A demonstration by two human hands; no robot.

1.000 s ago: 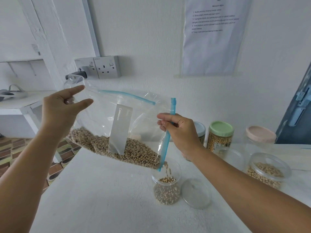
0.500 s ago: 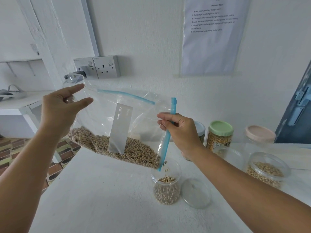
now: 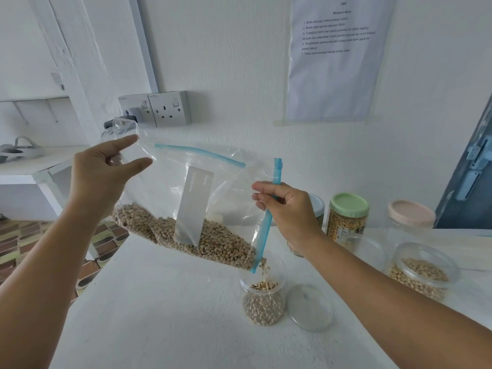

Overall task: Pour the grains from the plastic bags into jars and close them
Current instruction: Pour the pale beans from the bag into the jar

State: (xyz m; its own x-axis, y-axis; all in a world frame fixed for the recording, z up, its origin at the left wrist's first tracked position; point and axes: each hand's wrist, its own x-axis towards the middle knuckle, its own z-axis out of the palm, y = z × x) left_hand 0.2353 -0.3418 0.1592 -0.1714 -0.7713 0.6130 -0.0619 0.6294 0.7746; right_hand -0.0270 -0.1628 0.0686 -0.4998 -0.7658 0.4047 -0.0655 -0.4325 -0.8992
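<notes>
A white-painted wall with a double socket and a taped-up printed sheet backs a rough white surface [image 3: 159, 302] where the jars stand. Above it hangs a clear zip-top plastic bag with a blue seal strip [image 3: 186, 198], tilted so its long axis slopes down from upper left to lower right. The left hand [image 3: 103, 177] holds up the bag's raised back corner, forefinger and thumb stretched out, though whether the other fingers pinch the film is hidden behind the palm. The right hand [image 3: 286, 206] is nearer the outlet, its fingers curled round the blue seal strip just above the mouth. The bag's low corner sits directly over a small clear round jar without a lid [image 3: 262, 296], and pale speckled beans [image 3: 202, 243] are dropping from it into the jar, which looks well over half full. A good share of beans lies along the bag's lower edge, so the pour looks to be mid-way. Just beside the jar lies its clear flat lid [image 3: 310, 307]. Further right stand a green-lidded jar of yellow grains [image 3: 347, 217], a pink-lidded clear jar [image 3: 411, 217] and an open clear jar holding beige grains [image 3: 423, 270].
</notes>
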